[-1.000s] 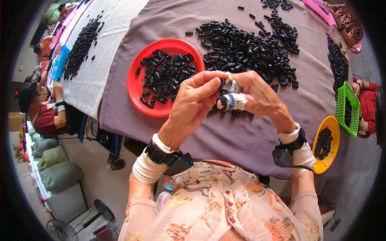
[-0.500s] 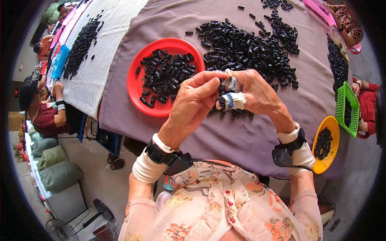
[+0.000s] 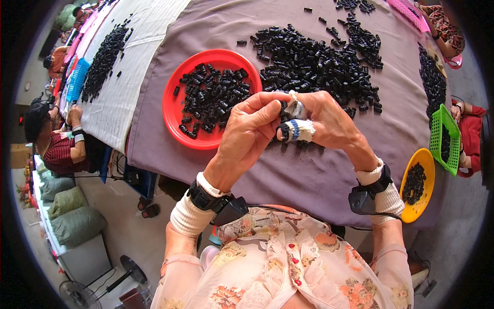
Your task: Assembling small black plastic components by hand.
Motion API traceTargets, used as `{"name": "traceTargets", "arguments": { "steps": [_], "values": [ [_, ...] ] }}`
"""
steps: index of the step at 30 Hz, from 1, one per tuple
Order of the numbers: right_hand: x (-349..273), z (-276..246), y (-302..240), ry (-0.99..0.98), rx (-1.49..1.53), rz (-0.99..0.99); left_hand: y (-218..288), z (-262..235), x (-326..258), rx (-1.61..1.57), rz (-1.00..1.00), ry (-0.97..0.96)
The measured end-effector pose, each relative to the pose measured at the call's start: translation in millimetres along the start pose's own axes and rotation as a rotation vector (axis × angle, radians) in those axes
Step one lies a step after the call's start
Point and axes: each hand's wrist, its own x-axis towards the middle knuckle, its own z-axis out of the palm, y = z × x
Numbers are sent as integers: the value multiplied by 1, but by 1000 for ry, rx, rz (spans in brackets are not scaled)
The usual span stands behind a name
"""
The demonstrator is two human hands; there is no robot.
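Note:
My left hand (image 3: pixel 249 129) and my right hand (image 3: pixel 328 119) meet over the table, fingertips together. Between them is a small black plastic part (image 3: pixel 283 109), mostly hidden by the fingers. The left thumb and forefinger pinch it from one side. On the right thumb and forefinger are white cloth finger covers (image 3: pixel 299 130) with blue stripes, and these press against the part from the other side. Just left of my hands lies a red round tray (image 3: pixel 172 119) of similar black parts. Beyond them spreads a large heap of black parts (image 3: pixel 309 59).
A purple-grey cloth (image 3: pixel 216 172) covers the table. On the right are a yellow plate (image 3: pixel 423 203) with small black bits and a green basket (image 3: pixel 450 157). Other people sit at left (image 3: pixel 64 147) and right (image 3: pixel 471 136). A fan (image 3: pixel 133 269) stands on the floor.
Almost nothing differs. My hands stay pressed together at the same spot, with only a slight shift of the right hand and wrist.

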Motion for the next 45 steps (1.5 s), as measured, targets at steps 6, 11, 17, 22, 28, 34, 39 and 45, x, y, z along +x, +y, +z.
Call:
{"name": "traceTargets", "arguments": {
  "steps": [6,11,17,22,28,34,39,45],
  "values": [
    [1,-1,-2,4,25,0,0,0,-1,-11,-6,-9],
    [1,-2,-3,-24,-31,24,-1,-1,-1,-21,-5,-26],
    [0,-2,-4,-21,-25,-17,1,1,-2,14,-1,8],
    [2,-3,-5,-16,-93,-80,2,3,-3,72,24,40],
    [-1,2,-1,-38,-81,-18,5,0,-4,230,71,-11],
    [-3,1,-1,78,127,11,4,2,-1,25,4,-28],
    [-2,4,1,105,187,36,0,-3,-3,8,47,-12],
    [-2,5,-2,110,135,5,3,-1,-1,129,51,45]
  ]
}}
